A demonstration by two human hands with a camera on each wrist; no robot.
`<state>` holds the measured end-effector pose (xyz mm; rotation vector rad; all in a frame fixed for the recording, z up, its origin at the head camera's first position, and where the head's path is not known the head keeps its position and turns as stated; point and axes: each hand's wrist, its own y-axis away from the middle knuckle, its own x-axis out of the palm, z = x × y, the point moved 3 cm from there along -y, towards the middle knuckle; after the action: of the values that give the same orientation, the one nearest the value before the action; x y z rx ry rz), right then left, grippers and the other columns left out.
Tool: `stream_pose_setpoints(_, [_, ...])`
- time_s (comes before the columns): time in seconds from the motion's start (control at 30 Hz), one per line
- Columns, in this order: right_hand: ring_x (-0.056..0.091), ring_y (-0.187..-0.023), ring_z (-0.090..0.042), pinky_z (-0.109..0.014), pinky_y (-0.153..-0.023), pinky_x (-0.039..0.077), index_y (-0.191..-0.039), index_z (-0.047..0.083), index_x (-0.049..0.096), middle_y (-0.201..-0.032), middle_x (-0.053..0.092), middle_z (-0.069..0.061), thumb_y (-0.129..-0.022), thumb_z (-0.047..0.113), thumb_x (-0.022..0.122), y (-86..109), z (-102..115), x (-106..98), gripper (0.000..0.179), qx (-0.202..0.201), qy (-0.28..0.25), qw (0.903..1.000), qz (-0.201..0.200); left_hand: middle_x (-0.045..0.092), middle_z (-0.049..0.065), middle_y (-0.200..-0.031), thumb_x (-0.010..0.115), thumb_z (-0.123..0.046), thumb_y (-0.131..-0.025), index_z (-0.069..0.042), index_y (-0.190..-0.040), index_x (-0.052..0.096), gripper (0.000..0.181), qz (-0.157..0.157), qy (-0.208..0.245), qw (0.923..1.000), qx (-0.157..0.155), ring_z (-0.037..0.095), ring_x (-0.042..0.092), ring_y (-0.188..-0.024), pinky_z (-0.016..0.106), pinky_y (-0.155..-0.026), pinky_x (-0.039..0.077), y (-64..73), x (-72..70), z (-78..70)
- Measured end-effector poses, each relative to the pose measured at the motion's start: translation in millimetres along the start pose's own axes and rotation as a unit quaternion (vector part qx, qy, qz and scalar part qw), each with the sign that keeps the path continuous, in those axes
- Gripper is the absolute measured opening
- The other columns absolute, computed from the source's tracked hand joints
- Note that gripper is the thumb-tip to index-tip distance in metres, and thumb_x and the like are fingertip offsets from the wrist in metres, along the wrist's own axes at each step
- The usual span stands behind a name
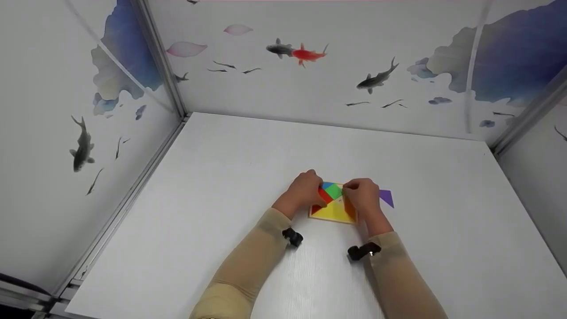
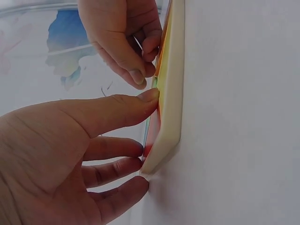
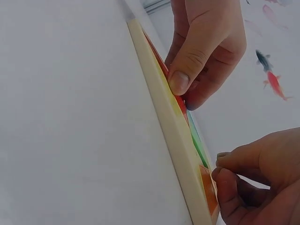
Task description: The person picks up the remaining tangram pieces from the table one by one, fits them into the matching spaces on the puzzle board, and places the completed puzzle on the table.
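Note:
A tangram tray with a pale wooden rim lies on the table. In it lie yellow, green, red, blue and orange pieces. My left hand holds the tray's left side, its thumb on the pieces and other fingertips along the edge in the left wrist view. At the tray's upper right, my right hand has thumb and forefinger tips together beside the orange piece; whether anything is between them is hidden. A purple piece lies outside the tray, right of that hand.
The white table runs up to printed panels with fish at the back and left. Metal posts stand at the corners. Small black cameras are strapped to both wrists.

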<state>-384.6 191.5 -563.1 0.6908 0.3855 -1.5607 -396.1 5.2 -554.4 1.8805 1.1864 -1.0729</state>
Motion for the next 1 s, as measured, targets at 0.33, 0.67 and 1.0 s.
stream_pose_setpoints(0.33, [0.066,-0.106,-0.031,-0.042,-0.099,0.058,-0.114,0.004,0.079,-0.117,0.074,-0.018,-0.103,0.017,0.067,1.4,-3.7,-3.2,0.02,-0.037,-0.01,0.9992,-0.011,0.063,0.004,-0.127,0.088,-0.033,-0.086,-0.02,-0.141,0.071,0.059,-0.003,-0.056,0.9966,0.06,0.022,0.053,-0.115,0.031,-0.102,0.053,4.3,-2.8,-7.7])
stream_pose_setpoints(0.67, [0.065,-0.106,-0.03,-0.042,-0.1,0.057,-0.116,0.005,0.078,-0.118,0.074,-0.017,-0.104,0.018,0.067,-1.1,-6.2,-4.4,0.021,-0.032,-0.013,0.9994,-0.002,0.062,0.006,-0.129,0.081,-0.029,-0.094,-0.027,-0.143,0.069,0.051,0.025,-0.077,0.9927,0.089,0.021,0.052,-0.115,0.032,-0.104,0.054,8.4,-1.7,-10.1])
stream_pose_setpoints(1.0, [0.063,-0.109,-0.03,-0.042,-0.105,0.056,-0.12,0.006,0.075,-0.122,0.071,-0.017,-0.105,0.019,0.066,-1.2,-6.0,-5.7,0.022,-0.011,-0.027,0.9994,0.017,0.059,0.006,-0.128,0.079,-0.03,-0.096,-0.023,-0.139,0.073,0.044,0.032,-0.069,0.9928,0.093,0.021,0.05,-0.115,0.033,-0.105,0.053,9.2,-3.1,-8.6])
